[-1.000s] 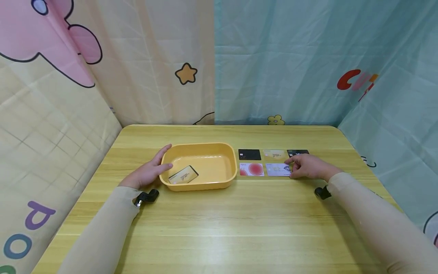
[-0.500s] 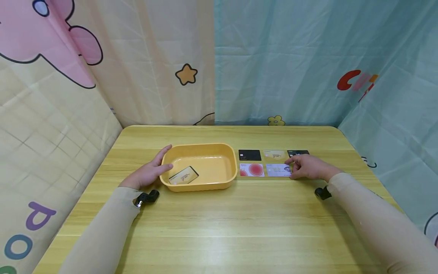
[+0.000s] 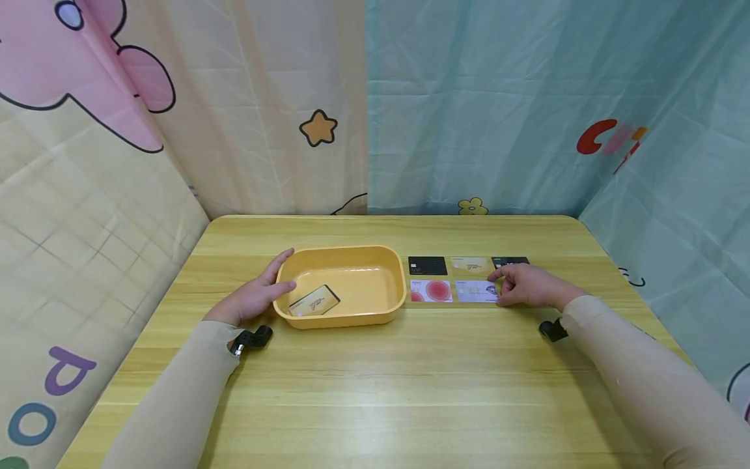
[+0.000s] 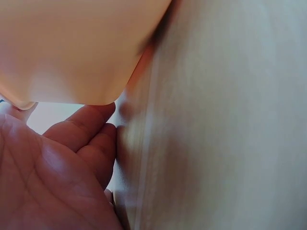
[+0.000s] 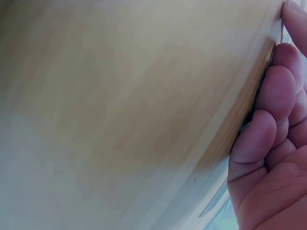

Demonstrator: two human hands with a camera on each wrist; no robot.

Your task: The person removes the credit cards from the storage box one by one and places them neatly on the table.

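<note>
A yellow plastic tray (image 3: 375, 312) sits left of centre on the wooden table (image 3: 375, 391), with a gold card (image 3: 314, 301) lying inside it. My left hand (image 3: 252, 296) rests flat against the tray's left side, fingers relaxed. The left wrist view shows that left hand's palm (image 4: 57, 167) beside the tray's corner (image 4: 72, 48). My right hand (image 3: 524, 284) curls over the right edge of a lavender card (image 3: 474, 290), thumb and forefinger at its corners. In the right wrist view its fingers (image 5: 268, 120) press down on the table and a thin card edge (image 5: 215, 201) shows beneath them.
Right of the tray lie a black card (image 3: 427, 265), a gold card (image 3: 469, 264), another black card (image 3: 508, 261) and a pink card with a red circle (image 3: 431, 290). Fabric curtains enclose the table at the back and both sides.
</note>
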